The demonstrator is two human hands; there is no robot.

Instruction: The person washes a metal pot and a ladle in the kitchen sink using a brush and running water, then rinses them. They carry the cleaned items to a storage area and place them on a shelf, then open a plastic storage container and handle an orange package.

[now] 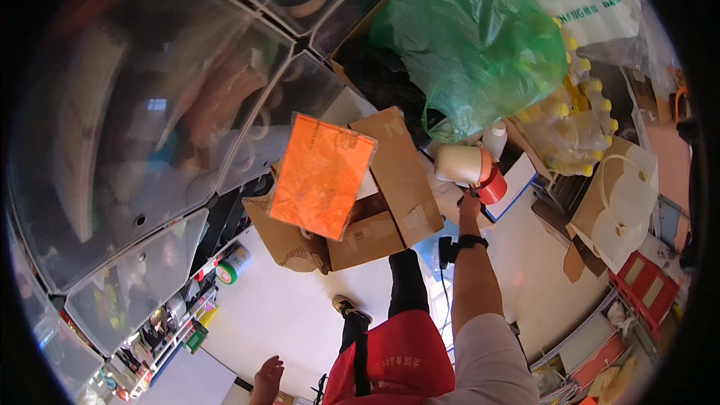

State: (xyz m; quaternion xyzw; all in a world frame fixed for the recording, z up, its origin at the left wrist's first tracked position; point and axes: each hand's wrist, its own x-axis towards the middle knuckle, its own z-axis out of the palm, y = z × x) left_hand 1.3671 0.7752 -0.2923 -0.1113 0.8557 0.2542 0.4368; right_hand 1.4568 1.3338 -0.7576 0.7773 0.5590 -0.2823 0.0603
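Observation:
My right hand is closed around a dark grip beside a red cylindrical part. Against that part lies a cream rounded body with an orange rim; together they look like one object, perhaps a handheld megaphone. A white bottle stands just behind. My left hand hangs low at the bottom, holding nothing, its fingers loosely bent. In front of me is an open cardboard box, with a flat orange packet in clear wrapping lying across its top.
Clear-fronted storage bins are stacked on the left. A green plastic bag bulges at the back, beside wrapped bottles with yellow caps. At right are a paper bag and a red crate. A green-lidded tub stands left.

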